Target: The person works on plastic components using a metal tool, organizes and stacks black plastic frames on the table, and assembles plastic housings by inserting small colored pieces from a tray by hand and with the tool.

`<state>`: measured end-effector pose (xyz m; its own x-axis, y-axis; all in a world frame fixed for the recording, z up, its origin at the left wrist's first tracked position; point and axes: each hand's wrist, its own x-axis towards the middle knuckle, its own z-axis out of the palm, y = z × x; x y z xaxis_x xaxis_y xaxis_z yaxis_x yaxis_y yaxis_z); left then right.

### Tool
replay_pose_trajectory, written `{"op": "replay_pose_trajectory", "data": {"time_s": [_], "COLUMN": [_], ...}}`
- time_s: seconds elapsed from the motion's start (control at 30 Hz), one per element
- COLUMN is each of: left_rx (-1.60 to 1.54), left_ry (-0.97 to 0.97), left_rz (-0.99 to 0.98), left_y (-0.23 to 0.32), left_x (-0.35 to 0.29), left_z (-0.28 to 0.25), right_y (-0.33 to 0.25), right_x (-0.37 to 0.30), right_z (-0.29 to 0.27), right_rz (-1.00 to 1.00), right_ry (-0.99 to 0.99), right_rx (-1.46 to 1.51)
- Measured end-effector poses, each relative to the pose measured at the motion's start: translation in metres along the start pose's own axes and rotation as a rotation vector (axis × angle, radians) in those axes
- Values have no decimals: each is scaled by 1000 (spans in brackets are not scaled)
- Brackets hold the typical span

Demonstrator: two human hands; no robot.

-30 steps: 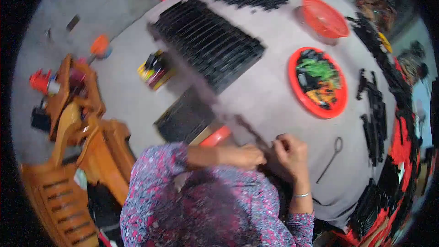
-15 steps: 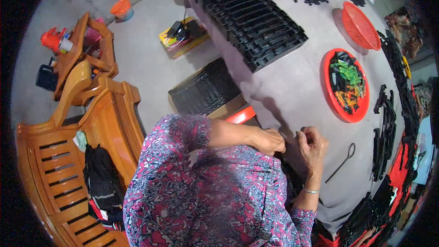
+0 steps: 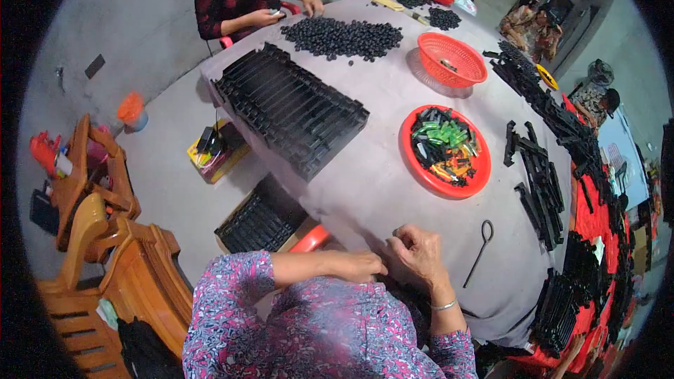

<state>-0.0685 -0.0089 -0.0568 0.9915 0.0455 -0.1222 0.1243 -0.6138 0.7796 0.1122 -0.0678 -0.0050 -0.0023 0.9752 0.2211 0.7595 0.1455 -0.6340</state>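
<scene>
My left hand (image 3: 359,266) is closed low at the table's near edge, in front of my patterned top. Just right of it, my right hand (image 3: 420,254) is curled, thumb and fingers drawn together. A small dark spot shows at its fingertips; what either hand holds is hidden or too small to name. To the right, a thin dark rod with a looped end (image 3: 477,263) lies on the cloth. Beyond my hands is a red round tray (image 3: 456,191) with green, orange and black small pieces.
A stack of long black parts (image 3: 288,109) lies at the left table edge, with a pile of black pieces (image 3: 344,37) behind it. Beyond are a red basket (image 3: 453,63) and co-workers (image 3: 246,0). Black strips (image 3: 537,182) lie right; a wooden bench (image 3: 151,260) stands left.
My view has tipped up and turned right, so the co-workers at the far side now show. Both hands keep close together at the table edge, still curled.
</scene>
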Motion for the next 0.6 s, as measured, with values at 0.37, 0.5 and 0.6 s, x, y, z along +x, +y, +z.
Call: {"op": "replay_pose_trajectory", "data": {"time_s": [0.37,0.5,0.6], "left_rx": [-29,-33,-27], "left_ry": [-130,-87,-77], "left_rz": [40,67,105], "left_y": [13,13,15], "left_x": [7,2,6], "left_z": [-2,-20,-27], "right_y": [-39,-69,-95], "right_x": [6,27,28], "right_z": [-7,9,33], "right_rz": [-52,-133,-233], "right_ry": [12,-214,-285], "right_rx": [219,391,389]}}
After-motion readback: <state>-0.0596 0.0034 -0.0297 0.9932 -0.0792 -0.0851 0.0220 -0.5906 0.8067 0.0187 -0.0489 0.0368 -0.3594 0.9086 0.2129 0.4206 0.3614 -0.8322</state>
